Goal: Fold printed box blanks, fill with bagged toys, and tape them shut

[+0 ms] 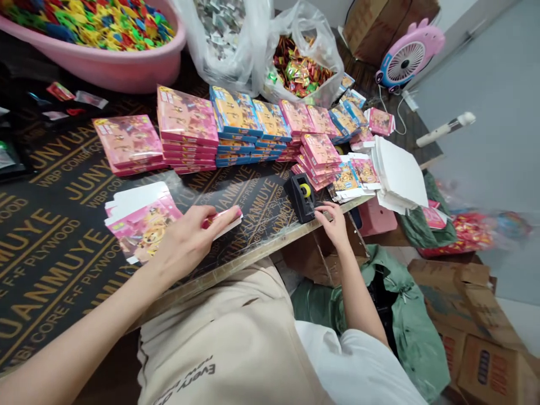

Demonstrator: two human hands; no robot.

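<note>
My left hand [185, 239] lies on a thin pink box [225, 220] near the table's front edge, fingers closed around it. Just left of it rests a small pile of flat pink printed cartons [139, 222]. My right hand [335, 222] reaches to the black tape dispenser [301, 197] at the table edge, with its fingertips pinched at the dispenser's front. What the fingertips hold is too small to make out.
Stacks of finished pink boxes [188, 129] and blue boxes [236, 124] line the middle of the dark plywood table [54, 247]. A pink tub [105, 62] of coloured pieces and clear bags [299, 67] stand behind. White flat cartons [400, 174] overhang the right edge; cardboard boxes [468, 315] sit on the floor.
</note>
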